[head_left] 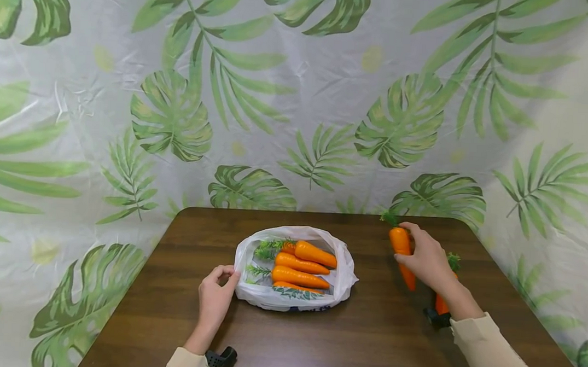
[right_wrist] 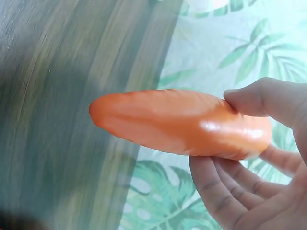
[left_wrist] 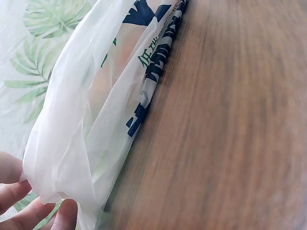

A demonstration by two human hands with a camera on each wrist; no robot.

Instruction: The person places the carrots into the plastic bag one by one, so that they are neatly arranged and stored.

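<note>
A white plastic bag [head_left: 346, 273] lies with its mouth spread wide on the brown table, several orange carrots [head_left: 300, 276] with green tops inside it. At the bag's left rim, my left hand [head_left: 216, 292] pinches the plastic between thumb and fingers; dark and green print shows on the bag [left_wrist: 72, 139] in the left wrist view. My right hand [head_left: 426, 260] grips a carrot [head_left: 400, 242] by its thick upper part, right of the bag. In the right wrist view thumb and fingers hold that carrot [right_wrist: 177, 122] from opposite sides, its tip pointing away.
Another carrot [head_left: 441, 304] lies on the table under my right wrist, partly hidden by the arm. The wooden table [head_left: 287, 336] ends at a far edge before a leaf-patterned sheet [head_left: 327, 97]. Black bands with small devices [head_left: 221, 359] sit on both wrists.
</note>
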